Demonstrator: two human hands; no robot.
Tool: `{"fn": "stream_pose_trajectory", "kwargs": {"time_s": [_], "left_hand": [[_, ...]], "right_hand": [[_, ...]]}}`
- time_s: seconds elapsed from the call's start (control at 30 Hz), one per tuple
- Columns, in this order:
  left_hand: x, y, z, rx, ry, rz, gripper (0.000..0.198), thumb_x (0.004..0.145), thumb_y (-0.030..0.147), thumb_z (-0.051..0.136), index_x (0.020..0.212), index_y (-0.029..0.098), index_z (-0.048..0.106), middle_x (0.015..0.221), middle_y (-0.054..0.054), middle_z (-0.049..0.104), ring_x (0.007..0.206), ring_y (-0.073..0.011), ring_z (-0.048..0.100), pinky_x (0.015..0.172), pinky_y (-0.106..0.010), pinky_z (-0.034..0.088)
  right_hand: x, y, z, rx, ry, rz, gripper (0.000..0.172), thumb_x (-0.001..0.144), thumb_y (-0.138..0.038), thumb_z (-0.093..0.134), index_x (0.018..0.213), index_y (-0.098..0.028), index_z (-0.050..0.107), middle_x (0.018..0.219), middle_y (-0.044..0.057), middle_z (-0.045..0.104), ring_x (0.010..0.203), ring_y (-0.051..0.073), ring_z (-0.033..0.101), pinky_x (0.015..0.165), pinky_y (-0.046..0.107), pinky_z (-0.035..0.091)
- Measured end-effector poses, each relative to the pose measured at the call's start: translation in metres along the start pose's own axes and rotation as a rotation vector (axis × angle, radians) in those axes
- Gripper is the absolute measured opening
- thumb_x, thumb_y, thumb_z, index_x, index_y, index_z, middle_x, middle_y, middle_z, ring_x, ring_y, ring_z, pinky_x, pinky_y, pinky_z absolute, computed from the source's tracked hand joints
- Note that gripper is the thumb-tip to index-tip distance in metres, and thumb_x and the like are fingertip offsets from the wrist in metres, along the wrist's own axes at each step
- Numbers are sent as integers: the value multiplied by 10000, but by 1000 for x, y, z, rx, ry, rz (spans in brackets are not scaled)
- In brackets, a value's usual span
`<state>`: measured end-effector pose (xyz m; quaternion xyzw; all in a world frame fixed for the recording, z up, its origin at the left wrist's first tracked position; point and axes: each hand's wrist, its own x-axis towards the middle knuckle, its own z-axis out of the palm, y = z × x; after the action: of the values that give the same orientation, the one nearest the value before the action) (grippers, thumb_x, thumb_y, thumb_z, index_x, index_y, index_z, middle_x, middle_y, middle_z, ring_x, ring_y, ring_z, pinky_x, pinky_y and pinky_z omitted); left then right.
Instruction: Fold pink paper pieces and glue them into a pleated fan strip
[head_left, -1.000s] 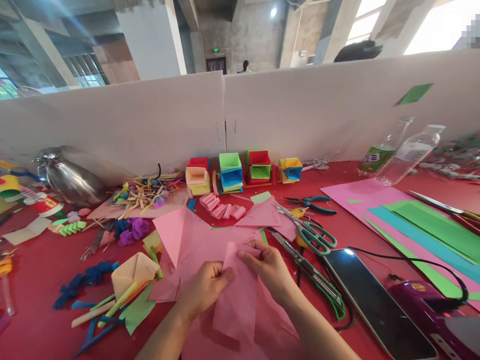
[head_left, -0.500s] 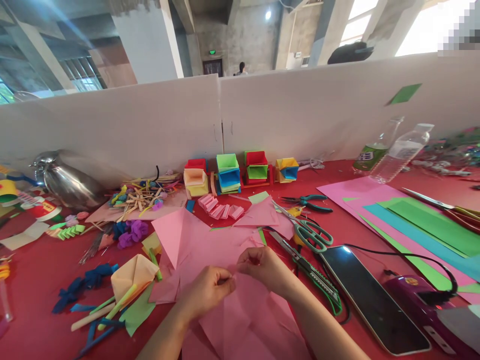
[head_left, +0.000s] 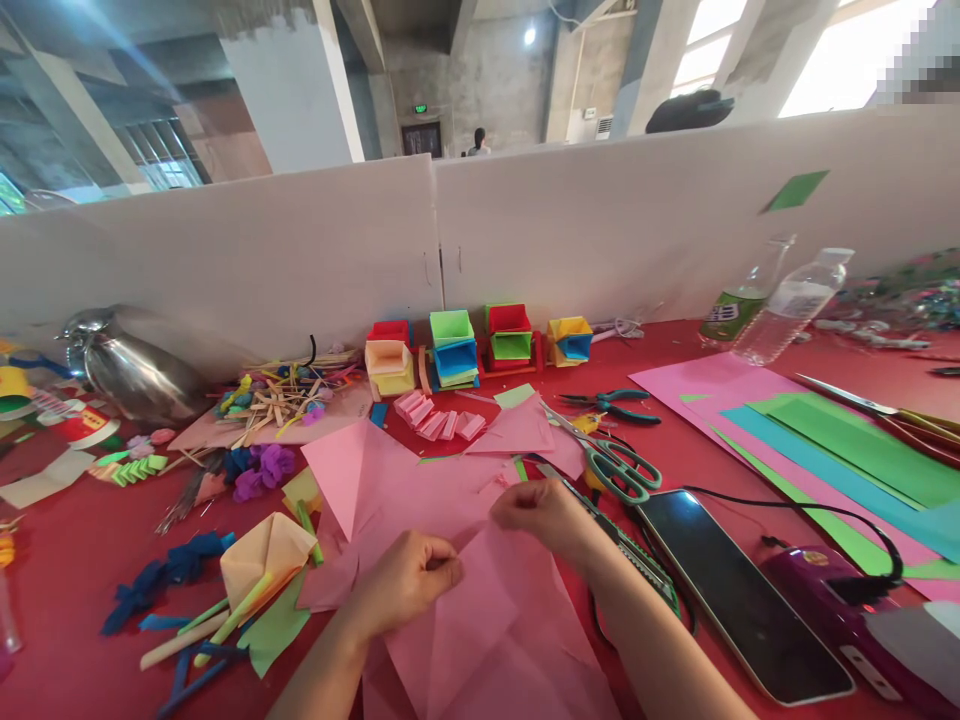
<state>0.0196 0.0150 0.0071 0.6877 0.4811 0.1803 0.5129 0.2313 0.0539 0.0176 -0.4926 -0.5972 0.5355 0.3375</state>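
L hand (head_left: pixel 409 582) is curled into a fist on the creased pink paper sheet (head_left: pixel 480 600). Its grip is clenched on the sheet's left edge, thumb on top. R hand (head_left: pixel 541 510) pinches the far right corner of the same sheet, so that grip is closed on paper too. The sheet spans between both grips, w/ its bulk spreading toward me, below the hands. I can't tell if the held edge is off the red table (head_left: pixel 75 560). It overlaps a larger loose pink sheet (head_left: pixel 390 480) just behind the hands. Right by the R wrist is a green-and-black utility knife (head_left: pixel 637 562), then a black smartphone (head_left: pixel 739 590). Green-handled scissors (head_left: pixel 619 470) lie beyond the R hand, not touching it. A peach folded paper cone (head_left: pixel 266 548) sits left of the L hand, well apart.
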Motion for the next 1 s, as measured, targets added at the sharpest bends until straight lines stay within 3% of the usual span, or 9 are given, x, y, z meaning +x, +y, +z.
{"fn": "stream_pose_trajectory", "kwargs": {"time_s": [0.13,0.3,0.4,0.5,0.63,0.73,0.8,0.87,1.0], "left_hand": [[2,-2,-1,-24,20,0,347,815,359,473,556,181,325,581,54,219,549,-87,220,493,-246,154],[4,1,5,-83,70,-14,380,803,401,508,541,172,356,558,62,219,530,-79,214,479,-233,153],[1,1,-5,-148,91,-36,410,773,443,556,515,154,420,513,65,296,500,-72,292,474,-209,200],[-6,-6,-29,-250,72,-116,398,750,490,572,590,126,573,487,18,504,466,-118,483,472,-216,330],[-9,-18,-55,-390,286,-143,384,742,500,585,703,120,617,590,-58,656,515,-149,599,498,-229,421],[-4,-14,-46,-497,413,-70,441,765,553,541,964,163,597,802,-71,706,701,-157,656,630,-242,480],[0,-6,-28,-688,334,42,559,730,576,580,1130,186,545,991,-104,691,874,-211,658,758,-311,496],[4,1,-11,-874,222,86,594,688,571,632,1143,197,556,1068,-107,671,938,-249,642,775,-342,504],[8,4,-1,-754,362,-36,439,725,467,642,1053,176,618,1018,-77,692,909,-235,649,694,-307,532]], "right_hand": [[0,-6,-8,57,47,-24,337,697,-456,615,768,-136,689,687,27,614,649,128,519,629,246,403],[-4,-10,9,82,-30,28,184,577,-306,732,559,-130,681,506,-14,558,489,87,451,491,219,347],[-4,-9,2,136,97,67,222,623,-350,698,587,-132,680,468,-23,539,426,76,419,437,215,312],[-3,-9,-20,214,254,84,286,602,-413,714,666,-136,685,533,1,600,456,106,492,451,231,357],[-2,-9,-43,314,514,49,366,558,-492,724,704,-167,645,575,-1,614,484,121,519,468,241,386],[0,-8,-35,367,563,22,400,570,-511,715,768,-173,636,636,17,638,529,146,555,502,260,427],[1,-7,-21,368,523,3,386,601,-506,702,773,-167,637,651,18,640,544,145,561,515,259,435],[2,-6,-6,339,458,-20,366,634,-503,684,752,-159,642,638,9,628,540,134,550,514,248,426],[2,-4,6,227,308,-77,339,662,-479,671,747,-152,646,648,2,612,560,115,528,530,230,409]]}}
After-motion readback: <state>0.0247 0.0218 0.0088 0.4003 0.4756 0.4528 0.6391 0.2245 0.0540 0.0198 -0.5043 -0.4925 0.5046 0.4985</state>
